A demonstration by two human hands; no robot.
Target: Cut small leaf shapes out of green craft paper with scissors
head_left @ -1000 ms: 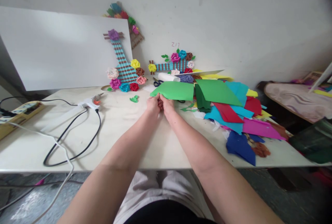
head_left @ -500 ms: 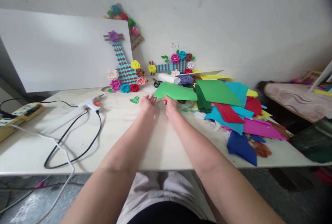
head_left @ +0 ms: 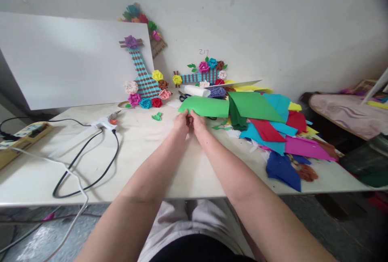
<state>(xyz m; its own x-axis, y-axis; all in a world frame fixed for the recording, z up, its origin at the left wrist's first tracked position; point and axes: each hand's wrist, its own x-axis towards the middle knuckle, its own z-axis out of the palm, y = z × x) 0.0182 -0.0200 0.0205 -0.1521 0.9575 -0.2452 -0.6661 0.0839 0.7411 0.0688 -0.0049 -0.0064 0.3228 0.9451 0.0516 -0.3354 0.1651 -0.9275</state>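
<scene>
Both my hands pinch the near edge of a light green sheet (head_left: 207,105), which looks like craft paper or felt and is held just above the table. My left hand (head_left: 181,121) is closed at its left part, thumb on top. Right beside it, my right hand (head_left: 198,121) is closed on the same edge. Small cut green leaf shapes (head_left: 157,116) lie on the table left of my hands. Dark-handled scissors (head_left: 183,97) lie behind the sheet, partly hidden, near a white roll (head_left: 197,90).
A white glue gun (head_left: 104,122) with a looping black cord sits left, near a power strip (head_left: 26,138). Coloured sheets (head_left: 266,130) are heaped at right. A guitar-shaped craft (head_left: 145,80) with paper flowers leans on a white board (head_left: 75,64); another (head_left: 194,78) stands by the wall.
My left hand has moved right along the sheet's edge, from its left corner to beside my right hand, and its fingers have closed. The sheet has shifted slightly left.
</scene>
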